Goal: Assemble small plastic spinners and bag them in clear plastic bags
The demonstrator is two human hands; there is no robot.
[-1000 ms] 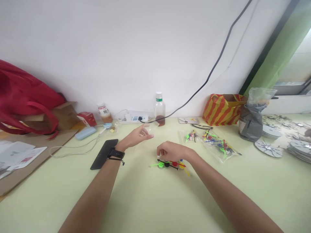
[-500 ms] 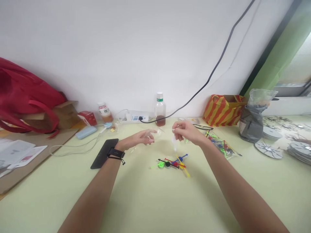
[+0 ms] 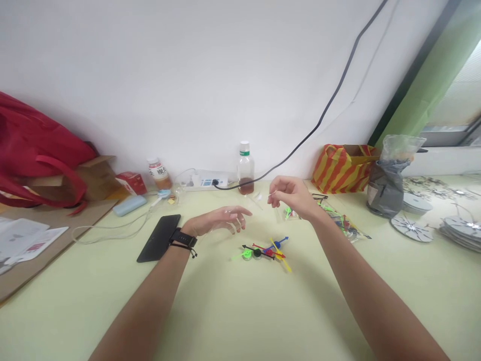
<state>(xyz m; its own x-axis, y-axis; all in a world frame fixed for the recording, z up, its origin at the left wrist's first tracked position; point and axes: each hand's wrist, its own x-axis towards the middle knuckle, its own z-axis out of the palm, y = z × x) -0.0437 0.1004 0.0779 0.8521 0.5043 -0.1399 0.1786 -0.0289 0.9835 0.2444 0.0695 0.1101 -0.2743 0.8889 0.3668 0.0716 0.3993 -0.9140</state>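
My left hand [image 3: 222, 220], with a black watch [image 3: 183, 237] on its wrist, hovers over the table with fingers stretched and apart. Faint clear film shows by its fingers; whether they touch it I cannot tell. Opposite, my right hand [image 3: 287, 195] is closed in a pinch, and whatever it pinches is too small to name. Below and between the hands lies a cluster of plastic arrow spinners: green [image 3: 246, 254], black [image 3: 257, 253], red [image 3: 269, 252], blue [image 3: 277, 245] and yellow [image 3: 281, 255]. A small white piece [image 3: 258, 197] lies behind, between the hands.
A black phone [image 3: 158, 238] is left of my left wrist. Bagged coloured spinners [image 3: 343, 224] lie beyond my right forearm. A bottle of brown liquid [image 3: 246, 170] and a power strip [image 3: 206, 179] stand by the wall. At right are a striped bag [image 3: 341, 168] and pale discs [image 3: 411, 229].
The pale strip under my right hand is gone from there, and that hand has risen slightly. My left hand has shifted right and lower, its fingers reaching out. The spinners have stayed put.
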